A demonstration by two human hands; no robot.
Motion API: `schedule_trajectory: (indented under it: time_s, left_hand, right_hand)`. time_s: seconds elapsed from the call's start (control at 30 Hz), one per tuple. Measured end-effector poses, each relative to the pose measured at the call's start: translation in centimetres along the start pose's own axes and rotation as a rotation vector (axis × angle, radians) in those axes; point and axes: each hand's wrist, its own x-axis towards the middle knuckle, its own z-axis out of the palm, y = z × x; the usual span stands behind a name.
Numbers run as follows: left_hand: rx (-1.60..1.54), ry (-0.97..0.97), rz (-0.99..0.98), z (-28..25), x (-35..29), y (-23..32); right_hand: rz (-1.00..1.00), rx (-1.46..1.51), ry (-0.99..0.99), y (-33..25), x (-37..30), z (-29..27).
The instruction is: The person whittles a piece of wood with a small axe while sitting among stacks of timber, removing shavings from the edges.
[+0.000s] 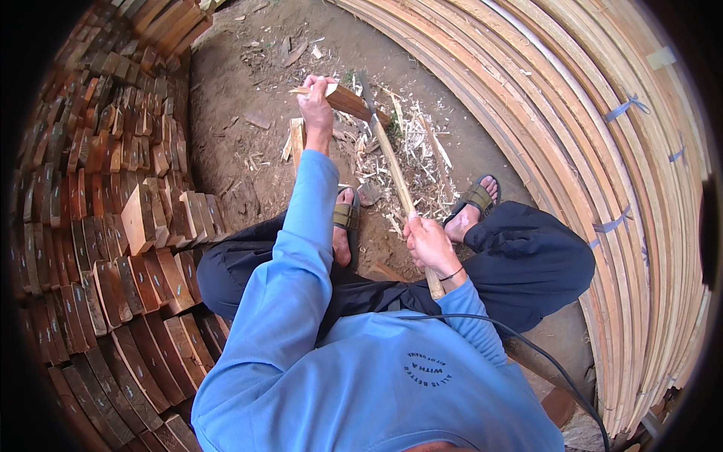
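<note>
Out in front of me, my left hand (318, 109) is closed on the near-left end of a short wooden block (348, 103), which slants down to the right. My right hand (431, 245) wraps round the pale wooden handle (393, 166) of a long-handled chopping blade. Its narrow dark blade (367, 92) points away from me and lies against or just over the block; I cannot tell whether they touch. Under my left wrist, a second wood piece (297, 140) stands on the ground. Pale shavings (422, 143) lie thickly beside the block.
Stacked cut wood blocks (113, 226) rise on the left. Long bundled planks (572, 113) tied with blue straps (627, 108) curve along the right. My sandalled feet (345, 218) rest on the dirt floor (233, 90) close to the shavings. A black cable (538, 350) crosses my right side.
</note>
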Motion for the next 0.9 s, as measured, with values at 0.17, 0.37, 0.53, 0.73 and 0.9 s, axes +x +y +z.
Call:
schedule_trajectory:
  time_s: [0.17,0.37,0.53,0.73,0.9]
  left_hand:
    - [0.025,-0.038,0.009,2.0,-0.7,0.7]
    - [0.054,-0.019,0.049,2.5,-0.6,0.5]
    - [0.022,-0.020,0.019,2.0,-0.3,0.4]
    - [-0.052,-0.018,0.020,2.1,-0.3,0.5]
    - [0.025,-0.007,0.006,1.5,0.0,0.3]
  right_hand:
    - [0.158,0.618,-0.273,-0.7,-1.0,-0.5]
    - [-0.277,-0.286,0.326,-0.8,-2.2,1.0]
    - [-0.361,-0.455,0.394,-1.9,-2.4,1.0]
    - [-0.256,-0.632,0.301,-0.1,-0.5,-0.5]
    - [-0.354,-0.361,0.448,-4.3,-3.6,-0.6]
